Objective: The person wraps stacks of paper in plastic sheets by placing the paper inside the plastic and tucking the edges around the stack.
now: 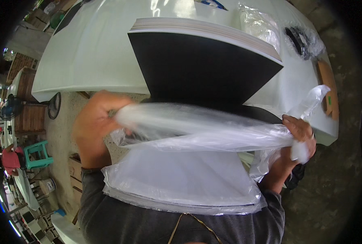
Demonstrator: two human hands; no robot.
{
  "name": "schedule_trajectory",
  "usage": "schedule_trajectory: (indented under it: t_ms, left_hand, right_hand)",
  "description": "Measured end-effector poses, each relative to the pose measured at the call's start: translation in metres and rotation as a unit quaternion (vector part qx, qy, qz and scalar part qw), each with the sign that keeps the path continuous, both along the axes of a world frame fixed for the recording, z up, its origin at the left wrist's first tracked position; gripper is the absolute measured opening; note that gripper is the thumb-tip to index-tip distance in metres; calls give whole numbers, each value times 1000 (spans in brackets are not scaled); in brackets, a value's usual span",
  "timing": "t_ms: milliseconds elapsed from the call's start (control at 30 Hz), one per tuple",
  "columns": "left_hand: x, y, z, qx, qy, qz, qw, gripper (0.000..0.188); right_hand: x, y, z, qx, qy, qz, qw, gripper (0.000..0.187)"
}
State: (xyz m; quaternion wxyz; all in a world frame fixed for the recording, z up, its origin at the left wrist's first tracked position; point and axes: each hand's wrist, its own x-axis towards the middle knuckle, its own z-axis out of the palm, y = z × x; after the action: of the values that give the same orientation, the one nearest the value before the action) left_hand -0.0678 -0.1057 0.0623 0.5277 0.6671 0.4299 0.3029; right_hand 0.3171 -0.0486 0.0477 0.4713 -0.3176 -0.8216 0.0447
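Closest to you, a bagged stack of sheets (181, 179) rests against your chest. Just above it, your left hand (93, 130) and right hand (299, 140) each hold a closed grip on a stretched clear plastic bag (201, 130). Pulled too hard, that film may tear or slip free.
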Motion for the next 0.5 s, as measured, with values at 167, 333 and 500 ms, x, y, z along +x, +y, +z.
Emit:
schedule_trajectory:
  t_ms: [167, 333, 500]
  left_hand:
    - [9, 21, -46, -149, -323, 117, 927, 27]
    - [-42, 12, -189, -1, -120, 214, 969, 31]
    - [-12, -3, -197, -367, -275, 194, 867, 29]
  right_hand:
    - [-5, 10, -24, -582, 449, 142, 663, 35]
    - [18, 15, -164, -720, 493, 221, 435, 24]
    - [17, 2, -205, -750, 416, 93, 505, 19]
